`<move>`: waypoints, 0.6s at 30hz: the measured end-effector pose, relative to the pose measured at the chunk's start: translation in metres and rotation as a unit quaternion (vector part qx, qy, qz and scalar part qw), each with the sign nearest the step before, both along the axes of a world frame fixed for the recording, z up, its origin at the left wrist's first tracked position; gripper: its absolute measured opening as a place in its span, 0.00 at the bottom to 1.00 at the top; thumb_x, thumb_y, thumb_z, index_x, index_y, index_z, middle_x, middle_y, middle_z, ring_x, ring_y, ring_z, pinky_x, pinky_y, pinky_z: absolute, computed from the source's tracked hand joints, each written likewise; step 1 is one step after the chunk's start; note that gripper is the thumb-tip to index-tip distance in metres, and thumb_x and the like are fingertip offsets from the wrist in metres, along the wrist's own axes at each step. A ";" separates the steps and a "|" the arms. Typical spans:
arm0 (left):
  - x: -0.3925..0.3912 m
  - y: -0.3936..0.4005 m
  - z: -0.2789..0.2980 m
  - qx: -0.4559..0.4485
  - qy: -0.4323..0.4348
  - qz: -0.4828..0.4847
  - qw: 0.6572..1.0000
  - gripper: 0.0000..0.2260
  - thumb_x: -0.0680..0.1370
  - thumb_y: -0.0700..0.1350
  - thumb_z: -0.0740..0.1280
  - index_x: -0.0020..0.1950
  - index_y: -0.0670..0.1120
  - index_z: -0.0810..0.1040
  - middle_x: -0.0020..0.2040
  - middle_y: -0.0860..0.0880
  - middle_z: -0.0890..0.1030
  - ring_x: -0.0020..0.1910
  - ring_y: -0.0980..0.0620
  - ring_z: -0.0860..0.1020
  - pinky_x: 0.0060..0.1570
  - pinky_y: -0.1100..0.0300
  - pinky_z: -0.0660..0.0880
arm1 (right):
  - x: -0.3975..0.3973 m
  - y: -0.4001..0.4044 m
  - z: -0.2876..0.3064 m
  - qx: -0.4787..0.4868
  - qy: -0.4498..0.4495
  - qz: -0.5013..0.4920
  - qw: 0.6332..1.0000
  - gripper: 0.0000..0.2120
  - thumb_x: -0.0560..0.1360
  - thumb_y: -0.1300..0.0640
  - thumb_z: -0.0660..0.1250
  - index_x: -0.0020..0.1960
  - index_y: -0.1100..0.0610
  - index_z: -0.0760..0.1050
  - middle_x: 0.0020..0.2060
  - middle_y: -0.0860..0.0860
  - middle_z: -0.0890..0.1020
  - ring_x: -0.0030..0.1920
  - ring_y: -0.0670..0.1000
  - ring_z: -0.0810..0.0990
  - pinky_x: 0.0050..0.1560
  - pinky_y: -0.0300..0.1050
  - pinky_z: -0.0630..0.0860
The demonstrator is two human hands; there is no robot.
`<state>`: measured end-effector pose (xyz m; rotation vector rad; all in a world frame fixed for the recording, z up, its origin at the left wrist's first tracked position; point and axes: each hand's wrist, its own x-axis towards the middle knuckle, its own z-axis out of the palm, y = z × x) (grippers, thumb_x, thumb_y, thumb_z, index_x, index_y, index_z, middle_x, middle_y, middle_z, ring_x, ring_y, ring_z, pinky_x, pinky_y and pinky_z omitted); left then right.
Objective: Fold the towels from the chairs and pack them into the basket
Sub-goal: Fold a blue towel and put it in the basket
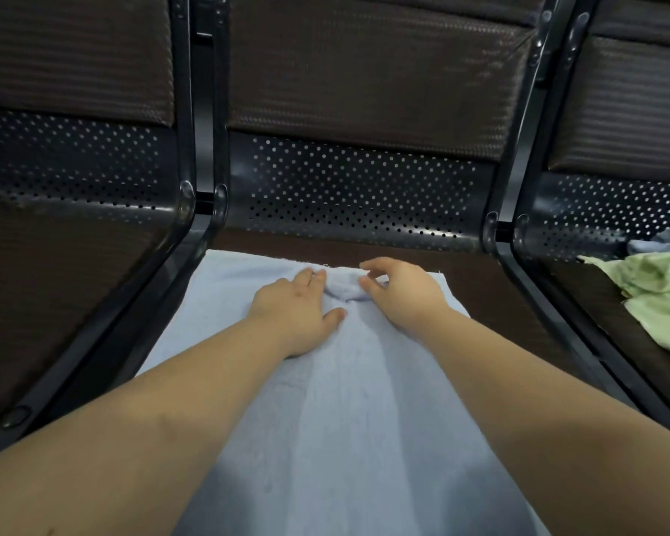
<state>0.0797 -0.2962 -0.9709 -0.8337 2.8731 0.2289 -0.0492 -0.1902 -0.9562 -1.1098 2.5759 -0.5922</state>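
Note:
A light blue towel (pixel 349 400) lies spread lengthwise over the middle chair seat (pixel 492 303), its far edge near the seat back. My left hand (pixel 294 307) rests flat on the towel near that far edge, fingers straight. My right hand (pixel 399 292) is just to its right, fingers loosely curled above a small bunched wrinkle in the cloth between the two hands. Whether the right fingers pinch the cloth cannot be told. The basket is out of view.
Dark chairs with perforated metal backs (pixel 356 187) stand in a row. A crumpled green towel (pixel 658 295) and a bit of grey-blue cloth (pixel 662 241) lie on the right seat. The left seat (pixel 55 288) is bare.

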 end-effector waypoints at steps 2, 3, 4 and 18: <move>-0.001 0.000 -0.003 -0.025 0.071 -0.009 0.997 0.27 0.80 0.59 0.53 0.77 0.49 0.58 0.73 0.49 0.62 0.68 0.48 0.66 0.62 0.54 0.67 | -0.004 -0.005 -0.001 -0.016 -0.040 -0.001 0.999 0.11 0.77 0.51 0.65 0.57 0.50 0.79 0.53 0.46 0.82 0.52 0.48 0.78 0.48 0.41 0.73; -0.002 -0.002 -0.006 -0.033 0.112 -0.017 0.993 0.23 0.81 0.57 0.54 0.74 0.50 0.63 0.70 0.49 0.65 0.67 0.48 0.66 0.61 0.55 0.66 | -0.006 -0.006 -0.001 -0.027 -0.061 0.001 0.998 0.08 0.76 0.52 0.67 0.54 0.51 0.80 0.50 0.46 0.82 0.49 0.47 0.78 0.44 0.40 0.73; -0.004 -0.004 -0.008 -0.022 0.152 -0.019 0.988 0.21 0.81 0.55 0.54 0.72 0.50 0.67 0.69 0.50 0.67 0.66 0.49 0.67 0.61 0.55 0.66 | -0.008 -0.007 -0.001 -0.034 -0.077 0.007 0.996 0.06 0.75 0.54 0.68 0.50 0.52 0.81 0.47 0.47 0.83 0.47 0.47 0.78 0.41 0.39 0.72; -0.014 -0.013 -0.017 0.061 0.212 -0.005 0.975 0.24 0.77 0.61 0.60 0.70 0.53 0.63 0.70 0.56 0.65 0.65 0.54 0.68 0.52 0.59 0.67 | -0.032 -0.025 -0.004 -0.072 -0.065 -0.049 0.994 0.05 0.77 0.54 0.65 0.43 0.53 0.75 0.34 0.45 0.76 0.35 0.44 0.73 0.34 0.39 0.70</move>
